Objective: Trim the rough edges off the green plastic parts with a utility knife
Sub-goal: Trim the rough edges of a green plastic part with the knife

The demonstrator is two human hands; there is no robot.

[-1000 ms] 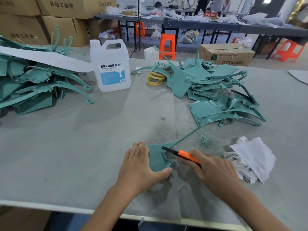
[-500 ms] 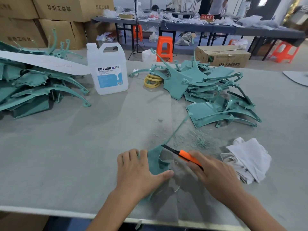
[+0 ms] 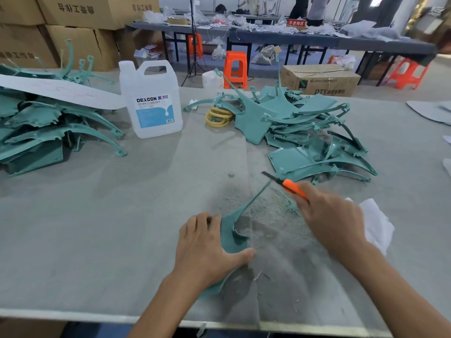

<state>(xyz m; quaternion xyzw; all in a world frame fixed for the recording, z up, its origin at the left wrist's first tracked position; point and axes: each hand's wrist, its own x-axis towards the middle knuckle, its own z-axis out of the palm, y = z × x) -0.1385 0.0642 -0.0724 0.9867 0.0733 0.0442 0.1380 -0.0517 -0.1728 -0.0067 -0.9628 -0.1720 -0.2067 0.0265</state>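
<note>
A green plastic part (image 3: 231, 236) lies on the grey table (image 3: 97, 228) near the front edge, its thin arm pointing up and to the right. My left hand (image 3: 207, 247) presses the wide end down, thumb along its lower edge. My right hand (image 3: 329, 220) grips an orange utility knife (image 3: 291, 187) with its dark blade out, lifted beyond the tip of the thin arm. Green shavings (image 3: 288, 206) lie under the knife.
A heap of green parts (image 3: 300, 132) lies at the back right and another heap (image 3: 44, 128) at the left under a white sheet. A DEXCON jug (image 3: 151, 101), yellow rings (image 3: 218, 117) and a white cloth (image 3: 375, 223) are also on the table.
My right hand drew the knife up and to the right, from the notch near my left thumb out past the tip of the part's thin arm. My left hand stayed on the part.
</note>
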